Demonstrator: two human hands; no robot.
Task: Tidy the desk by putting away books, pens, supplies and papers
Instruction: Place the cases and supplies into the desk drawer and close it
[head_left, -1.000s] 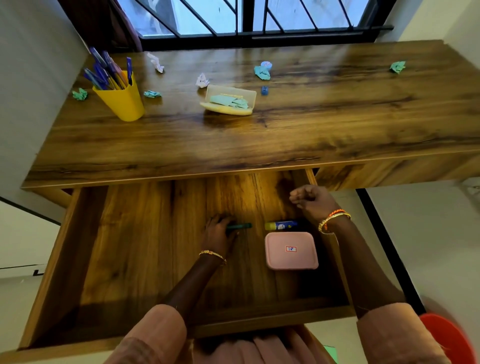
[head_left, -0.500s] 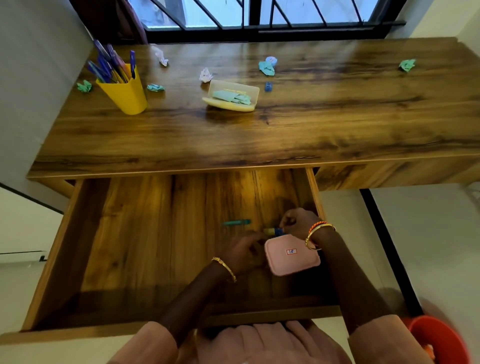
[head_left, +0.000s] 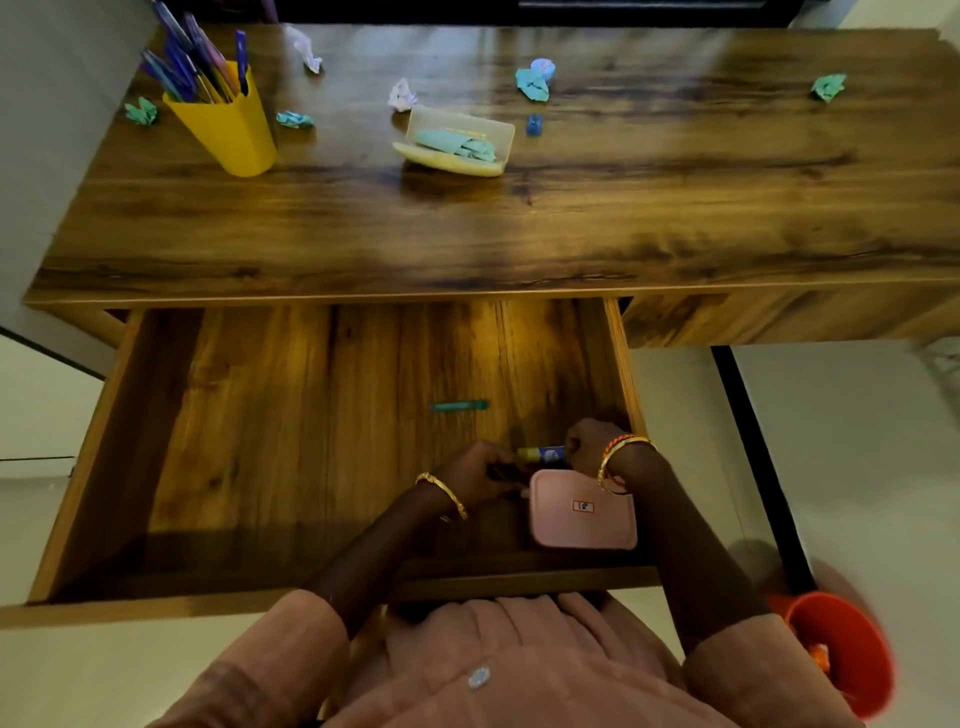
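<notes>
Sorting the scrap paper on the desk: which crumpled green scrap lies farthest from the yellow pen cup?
The green scrap alone near the desk's far right corner. The other green scraps lie near the yellow pen cup or around the middle.

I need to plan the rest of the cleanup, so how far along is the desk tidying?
Done: pens stand in the yellow cup; a teal pen and pink case lie in the open drawer. In hand: both hands meet at the case, the right hand by the glue stick, the left hand alongside. Left: crumpled paper scraps and a small open box on the desktop.
</notes>
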